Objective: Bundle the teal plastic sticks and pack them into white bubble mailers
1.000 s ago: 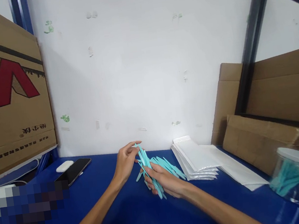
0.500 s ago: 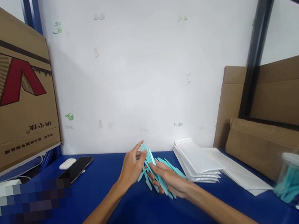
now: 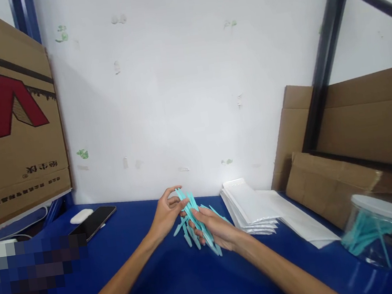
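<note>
A bundle of thin turquoise sticks [image 3: 200,218] lies slanted in my right hand [image 3: 216,226], whose fingers wrap round its lower half. My left hand [image 3: 169,209] is at the bundle's upper left, with its thumb and fingers closed on the upper part of some sticks. More turquoise sticks [image 3: 187,237] with wider, flat ends lie on the blue table [image 3: 156,282] under and beside my hands. The exact number held by each hand cannot be told.
White padded envelopes [image 3: 249,205] are stacked right of my hands. A clear jar [image 3: 373,229] with a white lid holds turquoise sticks at the far right. A phone [image 3: 95,223] and a white case [image 3: 81,216] lie left. Cardboard [image 3: 13,161] stands on the left.
The camera view has shifted a little, so everything sits further left. In my hands the sticks' upper ends have spread apart, some leaning towards my left hand.
</note>
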`<state>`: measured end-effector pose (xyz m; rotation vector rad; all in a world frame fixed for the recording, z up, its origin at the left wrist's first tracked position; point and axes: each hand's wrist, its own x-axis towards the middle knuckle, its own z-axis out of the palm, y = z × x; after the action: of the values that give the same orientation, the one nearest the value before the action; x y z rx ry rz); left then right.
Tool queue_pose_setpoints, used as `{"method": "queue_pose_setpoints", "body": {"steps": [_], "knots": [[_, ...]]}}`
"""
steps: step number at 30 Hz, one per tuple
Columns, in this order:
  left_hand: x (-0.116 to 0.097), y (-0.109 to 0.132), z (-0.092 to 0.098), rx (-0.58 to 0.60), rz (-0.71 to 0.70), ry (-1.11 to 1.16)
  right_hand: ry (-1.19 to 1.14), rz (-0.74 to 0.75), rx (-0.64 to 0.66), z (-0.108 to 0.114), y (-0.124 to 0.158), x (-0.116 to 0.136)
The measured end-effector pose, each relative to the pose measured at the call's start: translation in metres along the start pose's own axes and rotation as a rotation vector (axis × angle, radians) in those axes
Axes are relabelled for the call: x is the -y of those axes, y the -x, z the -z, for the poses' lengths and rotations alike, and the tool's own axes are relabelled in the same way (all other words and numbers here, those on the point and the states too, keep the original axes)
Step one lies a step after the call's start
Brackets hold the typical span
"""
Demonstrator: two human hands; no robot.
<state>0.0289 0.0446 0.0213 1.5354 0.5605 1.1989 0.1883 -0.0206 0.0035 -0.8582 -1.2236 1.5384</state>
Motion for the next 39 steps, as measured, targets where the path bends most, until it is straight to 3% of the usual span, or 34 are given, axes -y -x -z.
{"method": "queue_pose_setpoints", "body": {"steps": [13,19,27,33,39], "knots": [[0.013,0.001,0.002,-0.045,-0.004,-0.093,0.153,0.021,-0.149,0.002,0.001,0.003],[0.013,0.006,0.002,0.051,0.145,-0.032,0.198,0.048,-0.202,0.005,0.0,0.003],[0.006,0.004,-0.002,-0.071,0.275,0.097,0.271,-0.028,-0.159,0.018,-0.002,0.01],[-0.003,-0.004,0.011,-0.23,0.237,0.159,0.257,-0.054,-0.216,0.027,-0.003,0.016],[0.001,-0.005,0.014,-0.149,0.24,0.204,0.221,-0.003,-0.344,0.016,-0.003,0.01]]}}
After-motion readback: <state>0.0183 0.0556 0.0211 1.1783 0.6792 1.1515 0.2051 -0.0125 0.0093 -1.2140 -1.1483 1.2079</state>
